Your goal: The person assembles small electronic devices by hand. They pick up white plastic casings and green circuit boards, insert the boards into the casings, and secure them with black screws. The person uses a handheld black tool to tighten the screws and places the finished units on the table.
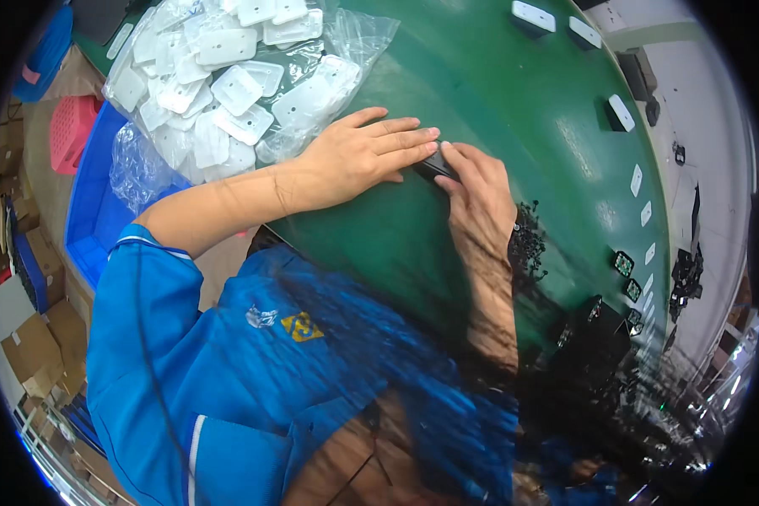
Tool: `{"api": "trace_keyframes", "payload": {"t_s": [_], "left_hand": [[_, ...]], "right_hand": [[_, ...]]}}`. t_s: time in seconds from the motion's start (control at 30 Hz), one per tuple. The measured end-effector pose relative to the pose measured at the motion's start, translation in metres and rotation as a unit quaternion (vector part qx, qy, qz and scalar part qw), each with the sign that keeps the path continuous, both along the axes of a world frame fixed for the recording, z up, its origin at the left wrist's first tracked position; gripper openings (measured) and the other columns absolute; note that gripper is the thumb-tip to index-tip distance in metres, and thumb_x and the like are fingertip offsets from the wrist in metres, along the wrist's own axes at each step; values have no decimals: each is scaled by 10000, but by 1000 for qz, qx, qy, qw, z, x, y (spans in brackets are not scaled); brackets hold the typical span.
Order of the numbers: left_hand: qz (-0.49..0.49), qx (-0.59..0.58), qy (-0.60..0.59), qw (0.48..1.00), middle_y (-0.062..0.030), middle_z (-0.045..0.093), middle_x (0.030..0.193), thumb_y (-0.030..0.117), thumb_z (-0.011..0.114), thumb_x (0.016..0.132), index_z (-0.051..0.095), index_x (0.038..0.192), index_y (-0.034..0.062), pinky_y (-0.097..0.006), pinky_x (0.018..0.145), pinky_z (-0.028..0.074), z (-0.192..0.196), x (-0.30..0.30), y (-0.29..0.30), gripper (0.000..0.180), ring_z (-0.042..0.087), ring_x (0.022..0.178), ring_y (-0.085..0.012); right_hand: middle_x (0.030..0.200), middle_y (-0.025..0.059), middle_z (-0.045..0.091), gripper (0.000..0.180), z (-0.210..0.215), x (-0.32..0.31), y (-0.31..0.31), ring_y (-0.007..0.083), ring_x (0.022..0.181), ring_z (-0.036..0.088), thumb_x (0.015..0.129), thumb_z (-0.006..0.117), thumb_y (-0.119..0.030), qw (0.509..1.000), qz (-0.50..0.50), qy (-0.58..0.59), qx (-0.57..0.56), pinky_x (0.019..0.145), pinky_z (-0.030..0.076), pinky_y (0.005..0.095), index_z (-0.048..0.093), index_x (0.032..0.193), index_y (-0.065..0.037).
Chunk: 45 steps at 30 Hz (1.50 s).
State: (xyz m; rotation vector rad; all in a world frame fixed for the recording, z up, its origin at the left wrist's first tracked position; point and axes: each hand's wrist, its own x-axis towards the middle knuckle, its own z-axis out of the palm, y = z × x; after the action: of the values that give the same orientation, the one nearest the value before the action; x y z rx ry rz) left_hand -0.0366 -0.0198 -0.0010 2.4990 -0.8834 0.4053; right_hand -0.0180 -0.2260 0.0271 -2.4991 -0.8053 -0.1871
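Observation:
My left hand [358, 156] lies flat on the green conveyor belt [481, 93], fingers stretched toward a small black part [434, 164]. My right hand [478, 202] meets it from the other side, its fingertips pressed on the same black part. Both hands touch the part; most of it is hidden under the fingers. Just behind my left hand sits a clear plastic bag [228, 76] full of white rectangular plastic pieces.
Several white and black parts [620, 114] ride along the belt's far side. A pile of small black pieces [527, 244] lies by my right wrist. A blue crate [93, 219], a red basket [69, 131] and cardboard boxes [34, 346] stand at the left.

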Motion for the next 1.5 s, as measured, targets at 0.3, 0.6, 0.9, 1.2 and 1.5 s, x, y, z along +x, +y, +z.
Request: {"api": "trace_keyframes", "payload": {"t_s": [0.3, 0.6, 0.9, 1.2, 1.5], "left_hand": [[31, -95, 36, 994, -143, 608, 1027, 79, 676, 731, 571, 1114, 13, -381, 804, 479, -3, 41, -20, 403, 587, 951, -307], [137, -257, 395, 871, -80, 653, 823, 221, 551, 919, 583, 1134, -7, -258, 641, 495, -2, 167, -46, 315, 597, 669, -144], [227, -262, 349, 871, -107, 633, 672, 203, 612, 861, 525, 1046, -70, -278, 418, 442, -17, 191, -47, 341, 556, 469, -148], [35, -217, -34, 975, -130, 577, 950, 101, 676, 771, 546, 1151, 56, -385, 720, 494, 47, 31, -42, 403, 589, 823, -304], [329, -14, -16, 944, -142, 580, 995, 98, 622, 793, 578, 1043, 0, -378, 817, 460, 42, -40, 99, 272, 545, 930, -325]], "right_hand": [[1048, 90, 627, 337, 3, 40, -21, 230, 933, 594, 870, 614, -294, 960, -65, 211, 173, 777, 488, 323, 616, 1139, -91], [977, 57, 666, 231, 13, 2, -133, 114, 889, 597, 887, 620, -192, 899, -302, 103, 301, 747, 452, 250, 659, 1055, -38], [851, 43, 602, 133, 3, -16, -119, 176, 725, 556, 809, 670, -146, 951, -294, 63, 78, 708, 456, 299, 669, 916, -68], [811, 95, 567, 95, -18, 20, -104, 250, 738, 565, 791, 665, -101, 969, -245, 33, 12, 684, 460, 346, 606, 817, -31], [894, 77, 617, 125, -7, 13, -94, 165, 791, 582, 882, 577, -66, 967, -239, 21, 83, 708, 463, 273, 634, 972, 0]]}}
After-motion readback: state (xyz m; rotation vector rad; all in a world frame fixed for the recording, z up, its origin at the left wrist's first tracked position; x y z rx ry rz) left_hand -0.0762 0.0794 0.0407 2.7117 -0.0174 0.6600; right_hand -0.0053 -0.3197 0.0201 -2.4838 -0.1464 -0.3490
